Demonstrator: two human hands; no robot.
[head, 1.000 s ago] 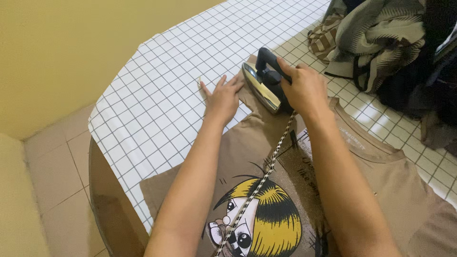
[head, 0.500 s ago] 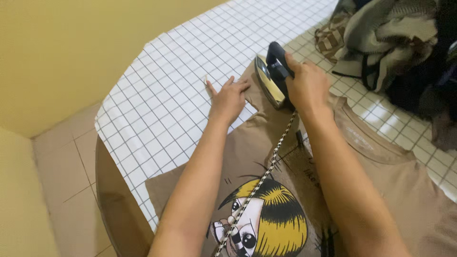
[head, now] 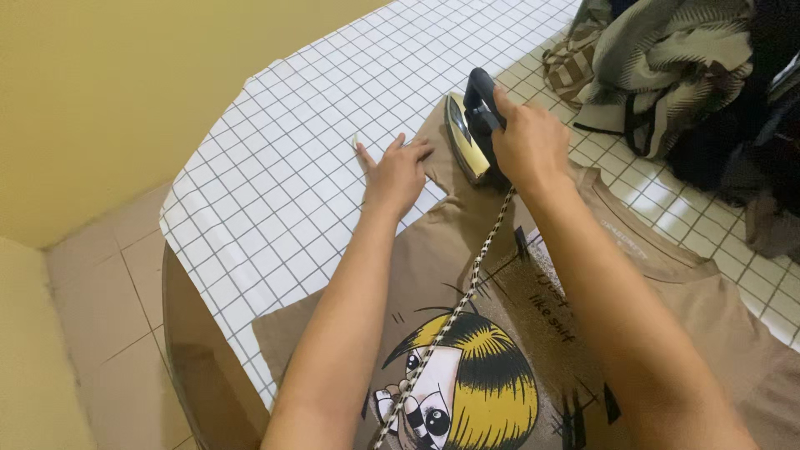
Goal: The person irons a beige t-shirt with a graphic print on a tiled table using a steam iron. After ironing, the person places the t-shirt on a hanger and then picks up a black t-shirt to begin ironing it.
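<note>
A brown T-shirt [head: 500, 333] with a cartoon face print lies flat on a table covered in white checked cloth [head: 333, 108]. My right hand [head: 527, 143] grips the dark handle of a metal clothes iron [head: 471, 137], which rests on the shirt's sleeve. My left hand [head: 396, 173] lies flat, fingers spread, pressing the sleeve's edge just left of the iron. The iron's black-and-white braided cord [head: 454, 312] runs back over the shirt between my arms.
A heap of striped and dark clothes [head: 667, 75] sits at the table's far right. A yellow wall [head: 125, 83] stands to the left, with tiled floor [head: 100, 275] below the table's rounded edge.
The iron slid a little farther along the sleeve, away from me, and then held there. My left hand stayed flat on the sleeve edge.
</note>
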